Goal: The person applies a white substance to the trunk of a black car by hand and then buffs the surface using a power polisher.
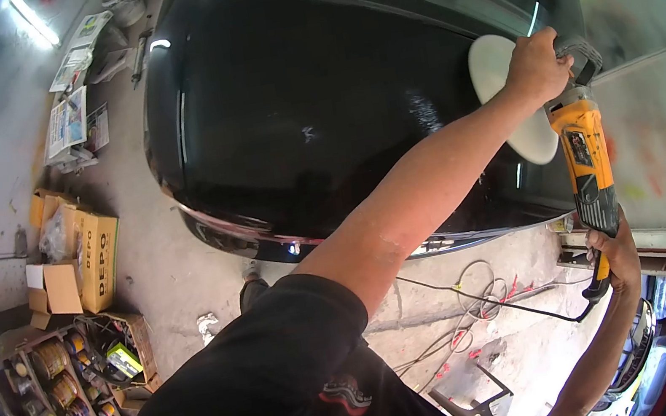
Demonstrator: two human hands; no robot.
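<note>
An orange and black corded polisher (583, 143) is held in both hands at the right. My left hand (536, 69) is closed around the black front loop handle (582, 54). Lower down, my right hand (613, 247) wraps the rear grip, near where the black cord comes out. The polisher's large white round pad (491, 62) stands tilted on edge, overlapping the right side of a glossy black car panel (282, 87); my left hand and forearm hide part of it. Whitish smudges (423, 110) show on the panel near my left forearm.
Cords (482, 298) lie looped on the concrete floor below the car. A shelf of cans (57, 391) and cardboard boxes (98, 262) stand at the left. Newspapers (68, 122) lie along the left wall. A light-coloured wall (652, 112) rises close behind the polisher.
</note>
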